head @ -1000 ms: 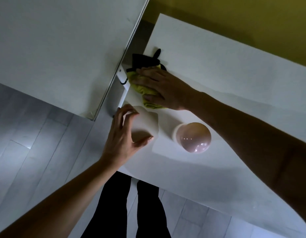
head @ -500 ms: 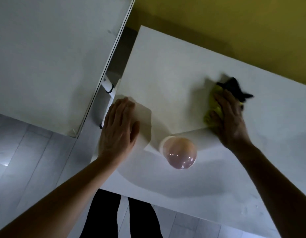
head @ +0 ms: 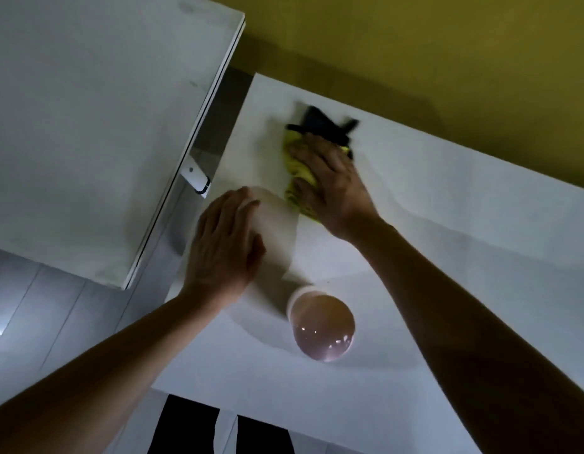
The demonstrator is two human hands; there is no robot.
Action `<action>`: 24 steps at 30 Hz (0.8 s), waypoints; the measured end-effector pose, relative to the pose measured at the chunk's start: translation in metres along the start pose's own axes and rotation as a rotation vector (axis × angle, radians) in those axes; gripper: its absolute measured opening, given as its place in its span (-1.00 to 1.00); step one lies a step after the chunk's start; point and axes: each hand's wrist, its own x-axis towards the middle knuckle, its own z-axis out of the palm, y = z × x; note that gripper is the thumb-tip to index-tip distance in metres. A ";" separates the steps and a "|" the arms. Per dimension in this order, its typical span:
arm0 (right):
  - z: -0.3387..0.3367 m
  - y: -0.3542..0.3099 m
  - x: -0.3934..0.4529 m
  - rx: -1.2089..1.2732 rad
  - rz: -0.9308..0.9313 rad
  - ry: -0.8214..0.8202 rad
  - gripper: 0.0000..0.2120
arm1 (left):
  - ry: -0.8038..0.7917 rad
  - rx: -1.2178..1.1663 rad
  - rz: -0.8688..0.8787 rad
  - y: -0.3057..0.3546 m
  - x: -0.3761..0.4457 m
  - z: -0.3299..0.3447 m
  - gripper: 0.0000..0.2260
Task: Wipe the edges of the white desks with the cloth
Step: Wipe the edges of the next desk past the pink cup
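A yellow and black cloth (head: pixel 295 165) lies on the right white desk (head: pixel 448 224), a little in from its left edge. My right hand (head: pixel 333 185) presses flat on the cloth with spread fingers. My left hand (head: pixel 225 244) rests flat on the same desk near its left edge, fingers straight. A second white desk (head: pixel 87 126) stands to the left, across a narrow gap.
A pink dome-shaped lamp (head: pixel 321 326) on a white base stands on the right desk, just in front of my hands. A white bracket (head: pixel 194 175) sits in the gap between the desks. A yellow wall (head: pixel 415 44) runs behind. Grey floor (head: pixel 38 322) lies below left.
My right hand has swept the cloth from the middle of the desk back to the left, toward the desk's left edge. My left hand stays flat near that edge.
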 end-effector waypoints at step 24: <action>0.013 0.002 0.091 -0.008 0.045 -0.093 -0.45 | -0.062 -0.013 0.094 0.000 0.048 0.024 -0.52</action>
